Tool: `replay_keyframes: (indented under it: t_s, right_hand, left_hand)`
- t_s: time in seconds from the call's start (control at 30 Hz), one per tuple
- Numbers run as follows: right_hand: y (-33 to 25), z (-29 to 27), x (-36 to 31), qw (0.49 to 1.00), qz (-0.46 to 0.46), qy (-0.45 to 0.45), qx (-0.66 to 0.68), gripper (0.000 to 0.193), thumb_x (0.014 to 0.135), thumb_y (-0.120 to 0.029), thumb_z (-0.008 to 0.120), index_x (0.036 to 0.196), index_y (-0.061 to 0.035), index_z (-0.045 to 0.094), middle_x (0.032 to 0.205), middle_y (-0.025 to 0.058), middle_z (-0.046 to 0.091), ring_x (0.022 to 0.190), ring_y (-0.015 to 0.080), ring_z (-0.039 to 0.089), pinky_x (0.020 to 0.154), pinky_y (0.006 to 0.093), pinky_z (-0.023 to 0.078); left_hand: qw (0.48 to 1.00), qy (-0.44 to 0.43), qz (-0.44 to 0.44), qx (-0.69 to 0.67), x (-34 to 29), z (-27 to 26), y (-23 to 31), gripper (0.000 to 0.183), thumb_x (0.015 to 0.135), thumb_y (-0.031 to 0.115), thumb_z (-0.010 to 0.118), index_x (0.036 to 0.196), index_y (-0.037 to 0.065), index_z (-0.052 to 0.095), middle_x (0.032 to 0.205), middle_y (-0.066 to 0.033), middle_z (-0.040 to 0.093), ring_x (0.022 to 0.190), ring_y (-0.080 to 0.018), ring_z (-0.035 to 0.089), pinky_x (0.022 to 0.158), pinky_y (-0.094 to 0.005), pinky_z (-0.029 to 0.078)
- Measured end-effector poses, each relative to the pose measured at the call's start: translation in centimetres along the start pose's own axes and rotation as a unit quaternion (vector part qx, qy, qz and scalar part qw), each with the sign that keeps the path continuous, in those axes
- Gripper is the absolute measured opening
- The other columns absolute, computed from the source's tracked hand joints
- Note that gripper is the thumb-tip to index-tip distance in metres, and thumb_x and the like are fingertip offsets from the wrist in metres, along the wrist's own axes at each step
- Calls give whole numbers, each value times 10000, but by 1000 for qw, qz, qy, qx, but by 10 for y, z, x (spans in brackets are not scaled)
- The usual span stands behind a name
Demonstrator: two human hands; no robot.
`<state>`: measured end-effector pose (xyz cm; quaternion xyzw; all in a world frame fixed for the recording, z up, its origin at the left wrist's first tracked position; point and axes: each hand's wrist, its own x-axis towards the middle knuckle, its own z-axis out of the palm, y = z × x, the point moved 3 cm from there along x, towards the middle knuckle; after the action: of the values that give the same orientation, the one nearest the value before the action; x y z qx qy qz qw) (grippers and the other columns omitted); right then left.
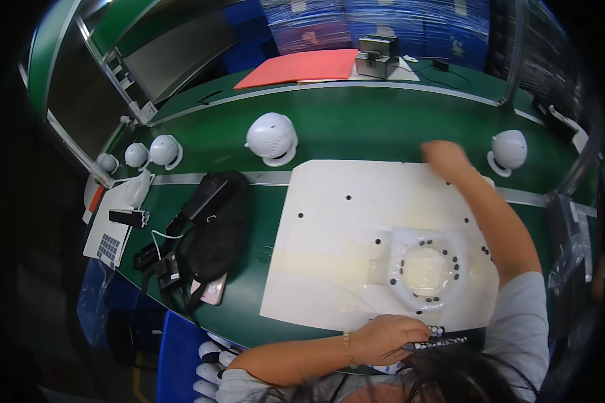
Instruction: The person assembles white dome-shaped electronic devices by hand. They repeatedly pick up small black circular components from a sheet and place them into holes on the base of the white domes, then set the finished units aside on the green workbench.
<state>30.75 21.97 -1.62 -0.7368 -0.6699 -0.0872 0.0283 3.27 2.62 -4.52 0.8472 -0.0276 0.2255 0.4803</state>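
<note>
My left hand (386, 339) is at the near edge of a large white board (329, 269), its fingers closed on strips of small black and white round pads (440, 343). Stretched forward, my right hand (445, 160) is over the board's far edge. Its fingertips are blurred, so I cannot tell if they hold anything. Between the hands, a translucent white ring-shaped piece (456, 289) lies on the board. Small black dots, such as one black dot (348, 197), are scattered over the board and around the ring.
White rounded devices (273, 138) stand along the green shelf, one white device (509, 150) at the far right. A black bag (215, 235) lies left of the board. Farther back are a red sheet (302, 67) and a metal box (376, 57). A blue crate (171, 356) holds white parts below.
</note>
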Motion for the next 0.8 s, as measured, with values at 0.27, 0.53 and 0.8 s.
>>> replay_keyframes:
  t_s: [0.27, 0.53, 0.8]
  right_hand:
    - [-264, 33, 82, 947, -184, -71, 253, 613, 826, -536, 437, 1240, -85, 445, 1287, 173, 407, 1199, 325, 361, 986, 405, 277]
    - [-209, 14, 110, 946, -174, 177, 207, 306, 713, -300, 653, 921, -82, 601, 874, 103, 566, 890, 273, 531, 754, 402, 394]
    - [-70, -109, -63, 746, 48, 0, 664, 194, 848, -234, 524, 831, -47, 569, 607, 25, 565, 559, 87, 536, 496, 220, 406]
  left_hand:
    - [994, -46, -70, -67, -3, 0, -25, 263, 737, 121, 566, 984, 30, 562, 950, -147, 569, 868, -320, 545, 749, -367, 448]
    - [990, -48, -106, -76, 0, -7, -15, 289, 710, 120, 577, 985, 31, 561, 932, -166, 569, 858, -331, 548, 755, -376, 445]
    - [993, -33, -92, -72, 6, -9, 2, 337, 712, 79, 599, 1046, 64, 551, 934, -120, 568, 844, -291, 544, 747, -349, 435]
